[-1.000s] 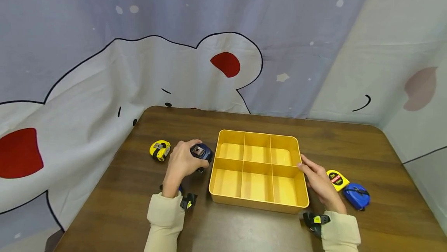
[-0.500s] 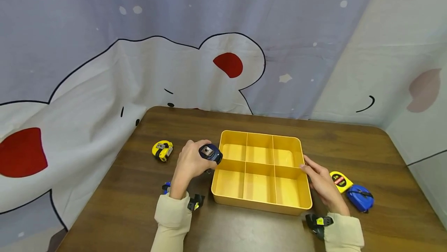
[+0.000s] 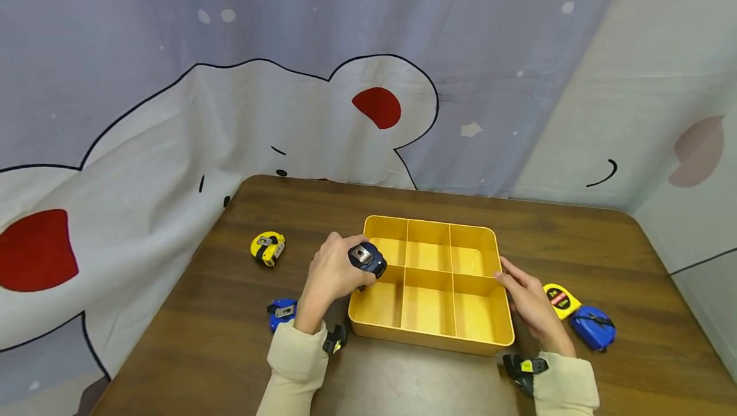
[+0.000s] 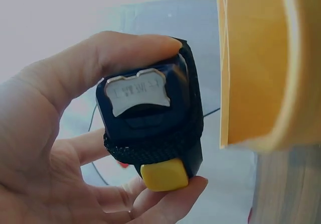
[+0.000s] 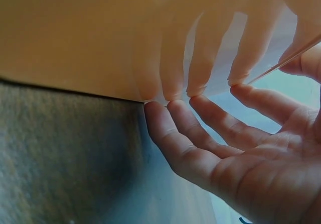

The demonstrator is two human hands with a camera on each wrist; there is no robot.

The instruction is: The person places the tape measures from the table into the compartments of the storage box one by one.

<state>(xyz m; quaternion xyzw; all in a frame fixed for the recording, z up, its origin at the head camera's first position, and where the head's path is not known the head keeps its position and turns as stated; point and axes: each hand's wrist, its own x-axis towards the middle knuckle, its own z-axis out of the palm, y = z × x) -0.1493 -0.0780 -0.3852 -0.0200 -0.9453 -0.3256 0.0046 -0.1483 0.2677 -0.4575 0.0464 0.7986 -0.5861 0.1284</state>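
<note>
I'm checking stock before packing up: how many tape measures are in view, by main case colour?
Yellow tape measures: 2
Bright blue tape measures: 2
Dark navy tape measure: 1
Total: 5

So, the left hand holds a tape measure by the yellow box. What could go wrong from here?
The dark blue tape measure could slip from the left hand, which holds it raised. It might knock the lengthwise divider nearby. The right hand could shift the yellow compartment box while holding its side.
</note>
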